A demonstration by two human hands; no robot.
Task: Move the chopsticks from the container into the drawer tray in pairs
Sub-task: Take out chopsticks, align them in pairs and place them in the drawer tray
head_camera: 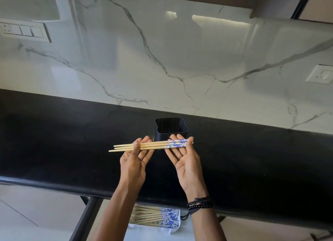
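Nearer than the fingers, under the counter edge (54, 185), one drawer tray (171, 231) holds stored chopsticks (153, 217), too bundled to count. Three held chopsticks (153, 145) lie across both hands' fingers: the left hand (133, 161) pins them with its thumb, while the right hand (185, 161) carries them on flat fingers. Just beyond the fingertips stands one black container (171, 131).

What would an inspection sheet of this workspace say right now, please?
Surface: black countertop, glossy.
Job's things: container upright, apparently empty; held chopsticks lie across both hands; stored chopsticks lie in the drawer tray below.
Clutter: nothing seen.
Grippers: left hand palm up, thumb on the held chopsticks; right hand palm up, fingers straight beneath them.
Cables: nothing seen.
Surroundings: marble wall, switch panel, socket.
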